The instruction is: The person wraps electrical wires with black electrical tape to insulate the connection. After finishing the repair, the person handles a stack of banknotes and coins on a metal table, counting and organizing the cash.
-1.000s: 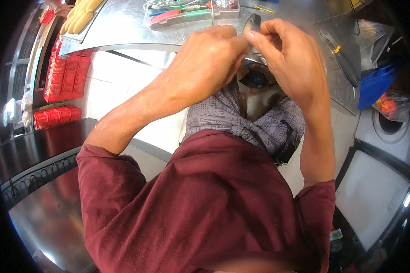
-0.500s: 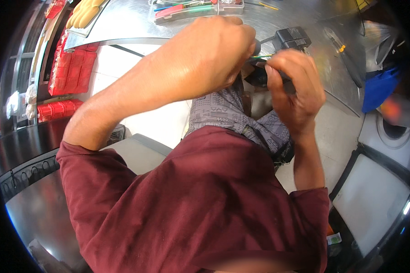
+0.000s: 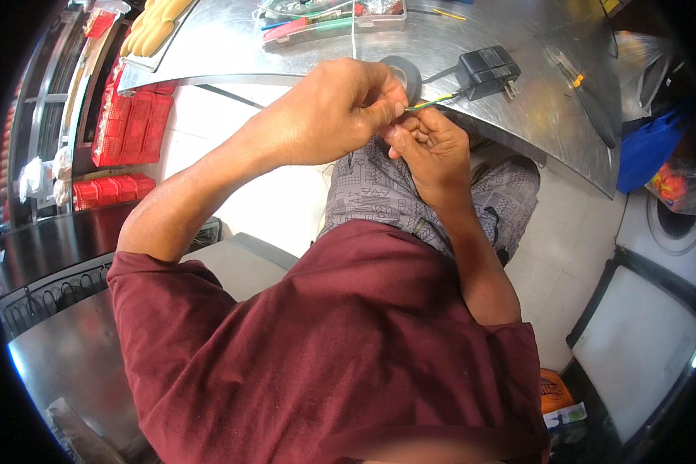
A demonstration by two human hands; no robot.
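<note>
1. Fingers (image 3: 399,107) of the left hand (image 3: 325,112) are pinched narrow, thumb against index, on the end of the thin green-and-yellow wire (image 3: 438,100).
2. The right hand (image 3: 438,155) is just below, its thumb and fingers half curled close to this pinch; whether they also hold something, I cannot tell (the very tip of the wire is hidden by the fingertips).
3. The step in hand seems, in my judgement, to be fine handling of this wire end.
4. The next move, I think, calls for a steady left pinch and a small, exact touch from the right fingertips, without pulling the wire.
5. The left hand shows its back upward; the right one is turned with its palm inward.
6. The left forearm (image 3: 193,182) slants in from the lower left, with elbow wide; the right forearm (image 3: 479,255) rises more steeply.
7. Farther out, the wire leads toward a black power adapter (image 3: 483,71) on the metal table (image 3: 448,39); a black tape roll (image 3: 415,83) is just beyond the left fingertips.
</note>
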